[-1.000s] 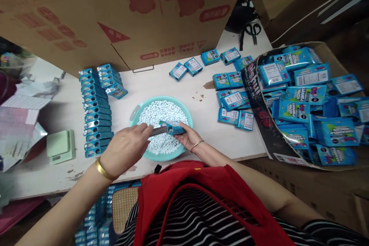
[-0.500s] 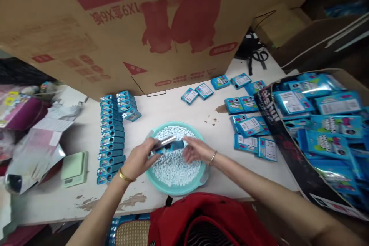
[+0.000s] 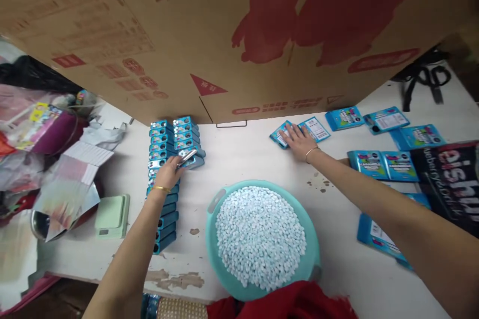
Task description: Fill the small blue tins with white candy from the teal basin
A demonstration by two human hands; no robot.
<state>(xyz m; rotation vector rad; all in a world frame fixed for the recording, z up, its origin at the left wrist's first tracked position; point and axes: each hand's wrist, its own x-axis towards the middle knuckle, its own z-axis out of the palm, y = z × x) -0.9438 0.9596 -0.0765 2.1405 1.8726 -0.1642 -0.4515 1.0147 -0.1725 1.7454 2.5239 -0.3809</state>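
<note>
At the left, my left hand (image 3: 168, 172) is closed round a shiny metal tool (image 3: 186, 158) whose exact kind I cannot make out. The tool lies over a small blue box (image 3: 195, 161) at the near end of the shorter row. A longer row of blue boxes (image 3: 166, 220) runs beside it, partly hidden by that hand. My right hand (image 3: 300, 143) rests with fingers spread on a flat blue packet (image 3: 278, 135), with another blue packet (image 3: 316, 129) touching it on the right. Between my arms stands a turquoise basin (image 3: 211, 244) of small pale-blue candies (image 3: 260, 234).
A large cardboard box (image 3: 179, 55) walls off the back of the table. More blue packets (image 3: 368, 164) lie at the right beside a black printed bag (image 3: 449, 179). Scissors (image 3: 434, 82) lie at the back right. A green scale (image 3: 112, 215) and crumpled packaging (image 3: 67, 184) are on the left.
Both hands have left the basin. My left hand has moved left to the box rows with the metal tool, while my right hand has reached forward onto a packet. The view has shifted.
</note>
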